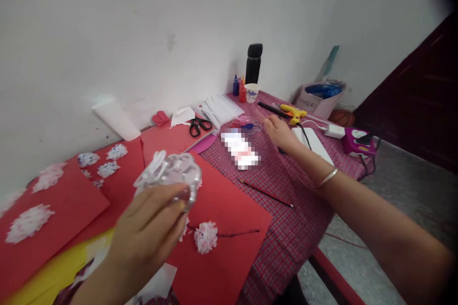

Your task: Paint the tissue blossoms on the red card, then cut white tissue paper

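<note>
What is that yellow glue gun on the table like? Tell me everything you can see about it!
The glue gun has a yellow body with an orange bit near the trigger. It looks like plastic. It lies on its side on the red checked tablecloth, at the far end by the wall, next to a black stick-like tool. A dark cord runs from it toward the near edge. The right hand is close beside it, but I cannot tell if they touch.

Head-worn view, down over table (286,228)

One pair of scissors (199,126), one glue gun (294,113), two small bottles (239,88).
</note>
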A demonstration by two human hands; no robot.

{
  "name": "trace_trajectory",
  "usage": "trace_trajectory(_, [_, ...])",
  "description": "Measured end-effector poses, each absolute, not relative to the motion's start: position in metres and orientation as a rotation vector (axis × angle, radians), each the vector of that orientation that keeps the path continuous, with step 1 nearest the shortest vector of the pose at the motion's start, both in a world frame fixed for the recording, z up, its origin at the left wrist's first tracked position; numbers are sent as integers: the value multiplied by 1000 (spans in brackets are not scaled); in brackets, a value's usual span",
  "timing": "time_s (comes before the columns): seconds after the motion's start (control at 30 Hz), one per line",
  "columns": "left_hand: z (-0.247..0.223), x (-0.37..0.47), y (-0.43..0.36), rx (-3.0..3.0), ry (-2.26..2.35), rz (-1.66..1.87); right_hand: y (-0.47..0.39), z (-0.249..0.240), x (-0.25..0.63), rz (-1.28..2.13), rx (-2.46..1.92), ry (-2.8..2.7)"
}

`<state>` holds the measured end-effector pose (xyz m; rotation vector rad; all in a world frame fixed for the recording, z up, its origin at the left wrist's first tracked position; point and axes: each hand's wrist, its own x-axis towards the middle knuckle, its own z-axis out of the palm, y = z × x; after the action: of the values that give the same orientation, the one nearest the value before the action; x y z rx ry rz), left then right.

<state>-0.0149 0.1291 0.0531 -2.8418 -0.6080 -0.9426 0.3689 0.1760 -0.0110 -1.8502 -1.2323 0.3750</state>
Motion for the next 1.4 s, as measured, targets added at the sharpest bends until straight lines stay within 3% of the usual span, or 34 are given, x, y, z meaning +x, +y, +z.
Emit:
trace_trajectory(0.13, [26, 23, 128, -2779, -246, -790, 140, -8, 340, 365, -1870, -1601])
trace_trajectory(0.23, [17, 34, 124, -2715, -125, -749, 119, 8, 312, 444, -1573, -1828])
trace_trajectory(0.4, [18, 45, 119, -2653, -134, -734, 104, 24, 268, 1326, -981, -1442])
trace_trajectory(0.6, [25, 46, 111, -2699, -166, -662, 111, -2, 241, 1433, -956, -1073])
trace_trajectory(0.7, [32, 37, 113, -2671, -358, -911, 112, -6, 241, 1390, -990, -1093])
trace_trajectory(0.8, [40, 30, 126, -2574, -840, -1091, 111, -1, 243, 1337, -1017, -1182])
trace_trajectory(0.87, [45, 31, 138, -2634, -1108, -960, 110, 1, 242, 1287, -1036, -1255])
trace_trajectory(0.97, [47, 32, 150, -2738, -1144, -661, 109, -1, 239, 1226, -1076, -1296])
trace_trajectory(1.1, [53, 19, 160, -2515, -1229, -699, 109, -6, 237, 1307, -1113, -1266])
trace_trajectory(1.27, [83, -63, 156, -1978, -1583, -945, 104, -10, 242, 1488, -1119, -1078])
trace_trajectory(1.4, [131, -154, 122, -1730, -1747, -892, 110, -21, 251, 1519, -1188, -881])
